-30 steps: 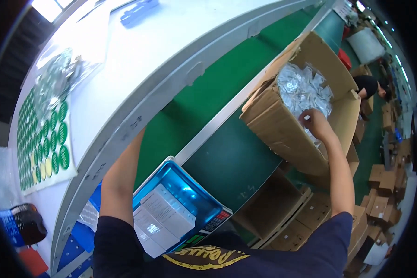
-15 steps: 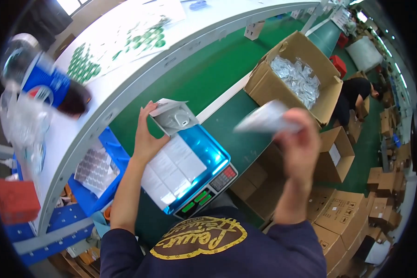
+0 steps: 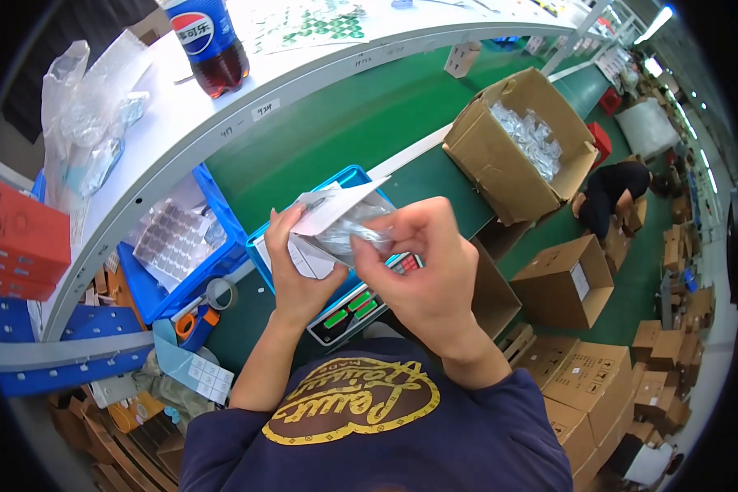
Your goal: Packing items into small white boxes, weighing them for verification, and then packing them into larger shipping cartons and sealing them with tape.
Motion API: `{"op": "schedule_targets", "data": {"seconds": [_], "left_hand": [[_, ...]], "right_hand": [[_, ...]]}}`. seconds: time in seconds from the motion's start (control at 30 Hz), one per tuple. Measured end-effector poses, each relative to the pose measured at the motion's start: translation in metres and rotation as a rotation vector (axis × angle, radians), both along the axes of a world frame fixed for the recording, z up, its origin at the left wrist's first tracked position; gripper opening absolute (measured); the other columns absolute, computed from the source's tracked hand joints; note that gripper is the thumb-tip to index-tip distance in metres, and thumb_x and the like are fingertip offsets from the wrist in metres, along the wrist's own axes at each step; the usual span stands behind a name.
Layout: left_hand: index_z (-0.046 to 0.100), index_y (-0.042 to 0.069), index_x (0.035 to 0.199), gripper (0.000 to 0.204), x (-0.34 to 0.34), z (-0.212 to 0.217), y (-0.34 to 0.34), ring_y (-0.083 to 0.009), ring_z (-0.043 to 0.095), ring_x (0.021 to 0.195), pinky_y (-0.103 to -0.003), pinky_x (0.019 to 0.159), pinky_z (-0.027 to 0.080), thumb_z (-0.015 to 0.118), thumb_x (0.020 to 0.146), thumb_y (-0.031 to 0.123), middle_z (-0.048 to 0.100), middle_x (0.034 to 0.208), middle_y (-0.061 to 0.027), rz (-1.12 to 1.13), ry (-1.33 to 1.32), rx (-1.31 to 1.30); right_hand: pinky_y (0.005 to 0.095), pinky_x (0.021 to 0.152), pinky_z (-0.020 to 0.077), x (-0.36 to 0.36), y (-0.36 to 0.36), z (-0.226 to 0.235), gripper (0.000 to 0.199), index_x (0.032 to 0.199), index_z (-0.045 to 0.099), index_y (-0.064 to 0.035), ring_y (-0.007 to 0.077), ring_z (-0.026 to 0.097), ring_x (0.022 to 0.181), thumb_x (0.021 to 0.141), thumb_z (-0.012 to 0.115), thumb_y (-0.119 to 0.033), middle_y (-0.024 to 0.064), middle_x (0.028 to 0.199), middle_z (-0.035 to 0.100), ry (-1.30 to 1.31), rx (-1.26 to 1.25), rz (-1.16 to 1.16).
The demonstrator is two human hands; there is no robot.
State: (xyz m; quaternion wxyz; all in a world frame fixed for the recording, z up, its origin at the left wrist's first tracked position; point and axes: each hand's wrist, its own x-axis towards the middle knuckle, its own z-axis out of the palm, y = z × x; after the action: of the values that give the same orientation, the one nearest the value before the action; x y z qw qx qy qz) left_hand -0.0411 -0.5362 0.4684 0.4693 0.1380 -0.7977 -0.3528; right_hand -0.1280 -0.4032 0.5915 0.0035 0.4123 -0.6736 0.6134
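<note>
Crinkly clear bag (image 3: 346, 239) moved to white card box (image 3: 341, 204); my right hand (image 3: 431, 277) pinches bag, three o'clock; left hand (image 3: 295, 275), spread, grasps box, nine.

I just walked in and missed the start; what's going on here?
The person's left hand holds a small open white box, while the right hand holds a clear plastic bag at the box's opening. A digital scale sits beneath them, and an open cardboard carton of clear packets stands off to the right.
</note>
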Motion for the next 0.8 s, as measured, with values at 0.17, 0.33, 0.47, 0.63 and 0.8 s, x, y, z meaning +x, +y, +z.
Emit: {"op": "schedule_targets", "data": {"seconds": [0.17,0.33,0.47,0.63,0.8], "left_hand": [[0.031,0.012,0.137,0.099,0.000,0.003,0.009,-0.0337,0.048,0.124,-0.059,0.114,0.019,0.092,0.060,0.028,0.048,0.132,-0.0134,-0.008,0.111,-0.084],[0.022,0.010,0.145,0.106,0.018,0.009,0.025,-0.0337,0.050,0.122,-0.052,0.110,0.031,0.087,0.062,0.020,0.046,0.134,-0.0179,-0.117,0.009,0.053],[0.002,0.007,0.152,0.115,0.041,-0.002,0.040,-0.0385,0.039,0.134,-0.049,0.108,0.035,0.080,0.068,0.009,0.032,0.145,-0.0252,-0.355,0.075,0.212],[0.010,0.005,0.150,0.103,0.073,0.010,0.060,-0.0332,0.041,0.130,-0.045,0.103,0.040,0.076,0.072,0.015,0.033,0.140,-0.0212,-0.430,-0.141,0.244],[0.038,0.009,0.125,0.062,0.065,0.015,0.072,-0.0219,0.057,0.111,-0.035,0.095,0.046,0.077,0.078,0.015,0.052,0.117,-0.0126,-0.420,-0.255,0.847]], "right_hand": [[0.0275,0.059,0.0515,0.003,0.014,0.012,0.029,0.091,0.059,-0.0015,0.0162,0.064,0.066,0.070,0.079,0.004,0.0093,0.088,0.067,0.373,0.061,0.112],[0.0388,0.088,0.0359,0.002,0.029,0.010,0.035,0.102,0.069,-0.0186,0.0260,0.042,0.102,0.078,0.072,-0.043,0.0067,0.116,0.051,0.749,0.316,0.084],[0.0512,0.105,0.0343,-0.035,0.052,-0.011,0.068,0.129,0.050,-0.0158,0.0396,0.041,0.127,0.073,0.084,-0.034,0.0212,0.136,0.043,0.327,-0.037,0.372],[0.0463,0.098,0.0444,-0.025,0.055,-0.076,0.086,0.142,0.038,-0.0094,0.0400,0.049,0.124,0.071,0.085,-0.025,0.0317,0.143,0.033,0.026,-0.028,0.748],[0.0449,0.101,0.0404,-0.022,0.051,-0.109,0.038,0.122,0.056,-0.0094,0.0357,0.051,0.117,0.090,0.062,-0.029,0.0243,0.133,0.038,-0.369,0.285,0.672]]}}
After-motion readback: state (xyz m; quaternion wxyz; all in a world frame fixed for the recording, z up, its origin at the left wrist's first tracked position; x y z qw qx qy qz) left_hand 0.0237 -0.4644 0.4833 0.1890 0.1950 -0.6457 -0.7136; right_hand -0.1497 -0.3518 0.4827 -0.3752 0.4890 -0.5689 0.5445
